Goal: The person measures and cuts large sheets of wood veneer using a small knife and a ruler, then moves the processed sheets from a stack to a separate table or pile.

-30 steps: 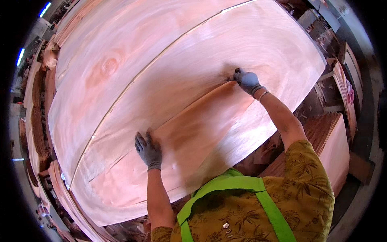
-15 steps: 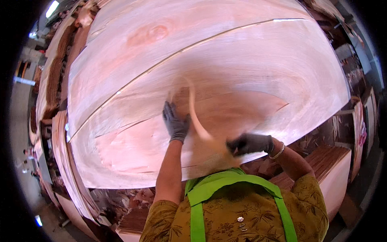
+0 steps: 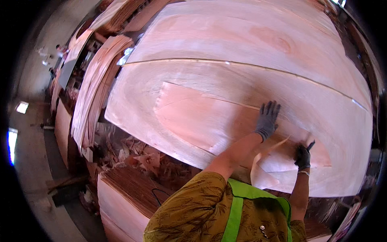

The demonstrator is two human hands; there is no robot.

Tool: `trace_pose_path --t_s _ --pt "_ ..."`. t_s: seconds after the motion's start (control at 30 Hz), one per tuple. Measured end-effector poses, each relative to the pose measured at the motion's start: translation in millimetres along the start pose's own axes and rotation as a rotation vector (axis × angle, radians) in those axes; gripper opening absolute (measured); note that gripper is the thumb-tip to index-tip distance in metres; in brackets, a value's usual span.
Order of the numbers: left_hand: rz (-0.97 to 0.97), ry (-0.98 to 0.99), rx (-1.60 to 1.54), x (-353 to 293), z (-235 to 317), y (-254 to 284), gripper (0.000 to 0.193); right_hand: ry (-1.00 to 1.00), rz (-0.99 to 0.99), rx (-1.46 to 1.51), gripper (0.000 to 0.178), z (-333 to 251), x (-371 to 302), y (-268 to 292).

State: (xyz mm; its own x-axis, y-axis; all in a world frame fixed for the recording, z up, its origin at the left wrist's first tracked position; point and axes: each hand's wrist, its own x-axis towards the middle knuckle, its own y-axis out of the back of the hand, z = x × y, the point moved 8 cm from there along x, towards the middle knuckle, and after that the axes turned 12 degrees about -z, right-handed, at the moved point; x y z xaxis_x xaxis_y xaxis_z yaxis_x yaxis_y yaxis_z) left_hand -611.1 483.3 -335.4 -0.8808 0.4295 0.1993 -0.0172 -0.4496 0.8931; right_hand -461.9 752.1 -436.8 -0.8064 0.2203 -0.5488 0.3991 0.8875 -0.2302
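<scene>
My left hand, in a dark grey glove, lies with fingers spread on a pink veneer piece. That piece lies on a large pale veneer sheet. To its right, my gloved right hand is curled low over the right part of the pink piece. A short dark tip shows above its fingers; whether it is a tool or a finger I cannot make out. A loose curled veneer strip stands between my arms at the sheet's near edge.
A long thin stick lies across the sheet beyond my hands. Stacked veneer hangs at the left. Below the near edge are wood scraps and another veneer stack.
The view has turned, so the sheet appears rotated. The long strip that was swinging near my right hand now lies at the near edge. My right hand has come down onto the veneer.
</scene>
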Motion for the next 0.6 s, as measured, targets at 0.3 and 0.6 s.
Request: trace_pose_path --t_s 0.3,0.6 --pt "0.118 -0.039 -0.195 -3 -112 97 0.011 -0.113 -0.019 -0.127 0.016 15 8 20" --pt "0.923 0.709 -0.741 -267 -389 356 0.025 -0.123 -0.035 -0.074 0.019 9 3 29"
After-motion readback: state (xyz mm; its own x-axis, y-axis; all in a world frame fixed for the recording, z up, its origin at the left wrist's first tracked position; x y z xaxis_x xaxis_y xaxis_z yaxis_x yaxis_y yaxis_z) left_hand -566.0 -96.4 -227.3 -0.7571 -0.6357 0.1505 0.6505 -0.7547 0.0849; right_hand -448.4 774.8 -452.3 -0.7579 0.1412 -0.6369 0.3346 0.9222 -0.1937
